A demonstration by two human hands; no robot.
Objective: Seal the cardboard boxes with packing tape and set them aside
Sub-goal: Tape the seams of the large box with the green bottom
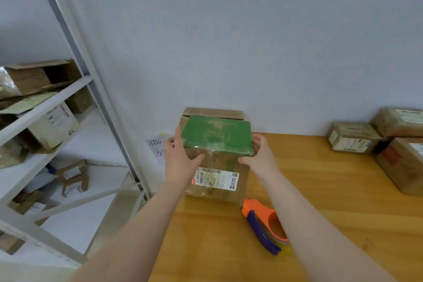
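A brown cardboard box (219,181) with a white shipping label stands at the table's left end, against the wall. Its green printed top flap (217,136) lies folded down over the opening, and a far brown flap sticks up behind it. My left hand (180,155) grips the box's upper left corner, thumb on the front face. On the upper right corner, my right hand (259,155) presses with its fingers at the green flap's edge. An orange and purple tape dispenser (265,224) lies on the table just in front of the box, partly hidden by my right forearm.
Three taped cardboard boxes (353,138) are stacked at the far right of the wooden table (332,190). A white metal shelf rack (45,103) with several boxes stands to the left. A handwritten paper note (156,147) hangs on the wall beside the box.
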